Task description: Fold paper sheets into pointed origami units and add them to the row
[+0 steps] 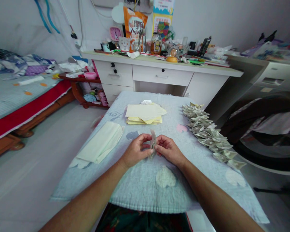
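Observation:
Between my two hands, above the middle of the cloth-covered table, a small folded paper piece (152, 145) stands upright, greyish with faint print. My left hand (139, 148) pinches its left side between thumb and fingers. From the right, my right hand (168, 147) has thumb and fingertips closed on its other edge. Beyond the hands lies a stack of cream and yellow paper sheets (145, 111). Left of my left hand rests a pile of pale paper sheets (100, 141). Rows of folded grey paper pieces with pointed tips (207, 135) line the table's right side.
A pale blue patterned cloth (135, 190) covers the table. Behind it stands a white desk (163, 72) loaded with jars, a snack bag (134, 27) and a pink clock (115, 33). A washing machine (273, 77) is at right, a bed (21, 90) at left.

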Tool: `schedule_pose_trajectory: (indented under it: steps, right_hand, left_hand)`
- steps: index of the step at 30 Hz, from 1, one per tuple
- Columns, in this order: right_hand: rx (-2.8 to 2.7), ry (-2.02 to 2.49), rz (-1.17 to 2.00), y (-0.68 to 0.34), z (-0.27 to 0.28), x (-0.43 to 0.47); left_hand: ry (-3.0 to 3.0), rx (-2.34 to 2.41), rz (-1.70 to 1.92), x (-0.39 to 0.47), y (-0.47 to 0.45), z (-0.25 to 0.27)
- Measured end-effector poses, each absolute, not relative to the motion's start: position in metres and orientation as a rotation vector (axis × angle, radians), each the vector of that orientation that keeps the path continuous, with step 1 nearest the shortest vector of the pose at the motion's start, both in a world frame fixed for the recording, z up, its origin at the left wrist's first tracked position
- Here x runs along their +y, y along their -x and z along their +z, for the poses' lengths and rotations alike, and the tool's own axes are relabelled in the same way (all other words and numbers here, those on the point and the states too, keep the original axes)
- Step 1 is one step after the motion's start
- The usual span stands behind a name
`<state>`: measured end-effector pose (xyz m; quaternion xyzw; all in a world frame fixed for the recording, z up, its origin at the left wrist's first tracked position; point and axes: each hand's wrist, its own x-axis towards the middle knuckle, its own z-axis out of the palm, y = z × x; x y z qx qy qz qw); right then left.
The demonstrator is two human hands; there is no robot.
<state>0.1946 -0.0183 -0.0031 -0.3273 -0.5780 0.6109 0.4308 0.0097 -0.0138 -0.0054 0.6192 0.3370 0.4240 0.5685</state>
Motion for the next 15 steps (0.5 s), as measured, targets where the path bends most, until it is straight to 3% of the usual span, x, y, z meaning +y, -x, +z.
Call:
schedule_pose_trajectory:
  steps: [9,15]
  right_hand:
    - [-1.593,1.148,0.963,-0.1912,-0.0073,-0.0189]
    - [-1.64,1.168,0.859,-0.1907,-0.0039,-0.0213]
  left_hand:
    - [-1.626,0.824,1.067,-0.0193,-0.0132,0.0005]
    - [-1.724,0.832,1.117,-0.0219,-0.0143,0.0006]
